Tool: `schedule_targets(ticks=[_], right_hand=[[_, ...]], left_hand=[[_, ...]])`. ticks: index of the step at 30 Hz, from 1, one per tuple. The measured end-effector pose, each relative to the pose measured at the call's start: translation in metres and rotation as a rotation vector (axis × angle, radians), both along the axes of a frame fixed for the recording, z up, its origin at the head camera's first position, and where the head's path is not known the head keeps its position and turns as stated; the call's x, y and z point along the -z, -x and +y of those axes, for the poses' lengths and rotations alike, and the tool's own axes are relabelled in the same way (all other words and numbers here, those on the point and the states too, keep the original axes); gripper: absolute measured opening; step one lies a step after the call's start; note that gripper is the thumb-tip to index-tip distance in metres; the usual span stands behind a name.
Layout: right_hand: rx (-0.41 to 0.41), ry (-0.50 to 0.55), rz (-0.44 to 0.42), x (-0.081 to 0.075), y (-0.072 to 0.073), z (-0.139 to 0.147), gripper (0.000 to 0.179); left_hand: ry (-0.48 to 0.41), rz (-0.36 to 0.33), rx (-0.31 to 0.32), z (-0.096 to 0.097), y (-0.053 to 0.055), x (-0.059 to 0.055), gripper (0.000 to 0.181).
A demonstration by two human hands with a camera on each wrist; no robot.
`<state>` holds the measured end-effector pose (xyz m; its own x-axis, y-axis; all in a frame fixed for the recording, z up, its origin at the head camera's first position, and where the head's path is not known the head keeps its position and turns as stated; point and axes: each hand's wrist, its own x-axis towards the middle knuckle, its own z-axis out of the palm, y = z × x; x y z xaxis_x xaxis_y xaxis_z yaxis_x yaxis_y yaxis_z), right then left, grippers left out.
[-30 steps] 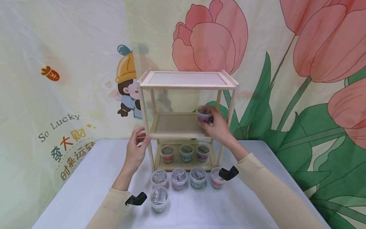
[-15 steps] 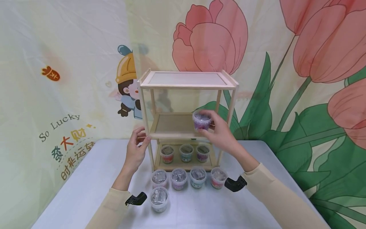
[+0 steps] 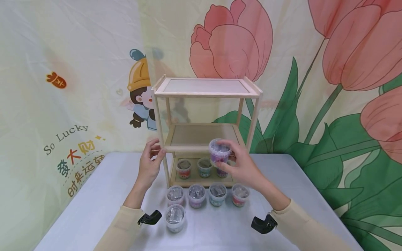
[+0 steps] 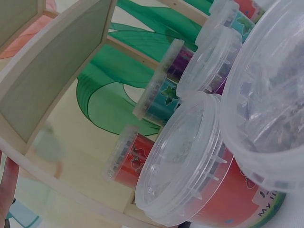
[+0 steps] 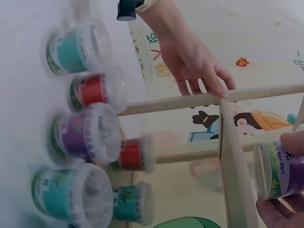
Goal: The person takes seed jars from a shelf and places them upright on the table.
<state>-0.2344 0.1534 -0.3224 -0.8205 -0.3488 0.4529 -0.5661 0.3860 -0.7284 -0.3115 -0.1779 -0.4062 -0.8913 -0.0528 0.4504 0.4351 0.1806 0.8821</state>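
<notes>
My right hand (image 3: 243, 162) grips a small plastic tub (image 3: 218, 155) with a purple label and a clear lid, thumb and fingers around its side. In the head view this tub overlaps the front edge of the middle shelf and hides part of a purple tub below. A "little garden" label (image 5: 280, 166) shows on it in the right wrist view. My left hand (image 3: 149, 165) holds the left front post of the pale wooden shelf rack (image 3: 196, 136) at middle-shelf height, thumb against the corner. The fingers curl beside the post.
Three lidded tubs, red (image 3: 184, 169), teal (image 3: 205, 168) and purple (image 3: 222, 173), stand on the bottom shelf. Several more tubs stand in a row before the rack, one tub (image 3: 175, 218) nearer me. A printed cloth (image 3: 292, 31) hangs behind the white-covered table (image 3: 94, 195).
My right hand has brought the purple tub off the middle shelf, down and toward me, past the shelf's front edge. My left hand has stayed at the post.
</notes>
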Motion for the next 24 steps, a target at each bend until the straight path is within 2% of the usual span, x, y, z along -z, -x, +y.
schedule_targets(ticks=[6,12,19,24], right_hand=[[-0.005,-0.012,-0.01,0.023,-0.017,-0.004,0.064],[-0.031,-0.005,-0.037,0.055,-0.032,-0.012,0.064],[-0.006,-0.018,-0.107,0.093,-0.047,-0.022,0.061],[0.006,-0.049,-0.125,0.115,-0.057,-0.029,0.061]], left_hand=[[-0.005,0.014,0.007,0.0,0.0,0.0,0.048],[-0.002,0.01,0.009,-0.001,0.0,0.001,0.048],[-0.004,0.002,0.01,-0.001,0.0,0.001,0.049],[0.006,-0.004,0.005,-0.001,0.0,0.001,0.049]])
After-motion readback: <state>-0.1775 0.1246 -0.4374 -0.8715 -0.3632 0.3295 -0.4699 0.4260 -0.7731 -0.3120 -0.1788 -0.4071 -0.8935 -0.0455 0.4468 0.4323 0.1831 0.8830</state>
